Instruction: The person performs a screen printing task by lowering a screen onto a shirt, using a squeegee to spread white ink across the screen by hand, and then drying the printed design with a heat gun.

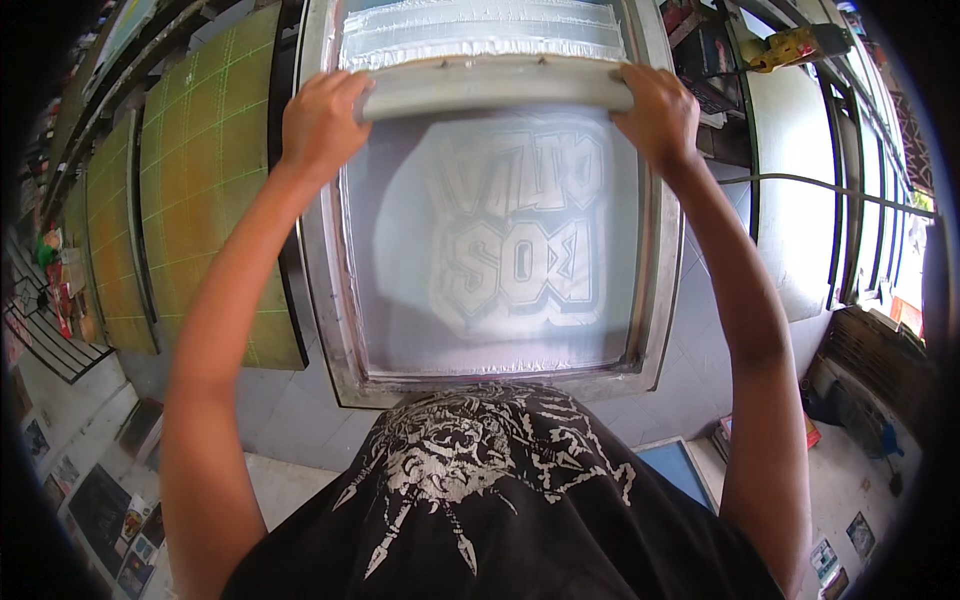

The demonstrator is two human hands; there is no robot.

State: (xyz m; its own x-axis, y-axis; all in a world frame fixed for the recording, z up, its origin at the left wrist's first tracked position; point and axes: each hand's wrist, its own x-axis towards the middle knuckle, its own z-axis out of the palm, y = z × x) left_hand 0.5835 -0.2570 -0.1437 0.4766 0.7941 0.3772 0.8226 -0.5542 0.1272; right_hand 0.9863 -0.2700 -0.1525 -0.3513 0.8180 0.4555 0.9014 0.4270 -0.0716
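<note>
Both arms reach forward over a screen printing frame [660,340] with pale mesh. A wide, light-coloured squeegee [495,88] lies across the far part of the mesh. My left hand [325,120] is closed round its left end, and my right hand [657,115] grips its right end. White ink [480,30] forms a thick, streaky band beyond the squeegee. Nearer to me, a block-letter stencil design [520,230] shows through the mesh. More white paste [500,367] lines the near inner edge. The squeegee's lower edge is hidden by its body.
Yellow-green gridded boards [215,190] stand to the left of the frame. On the right is a white panel [790,190], with a yellow-and-black power tool [800,47] above it. A cable [830,184] crosses that side. Grey floor tiles [300,420] show below the frame.
</note>
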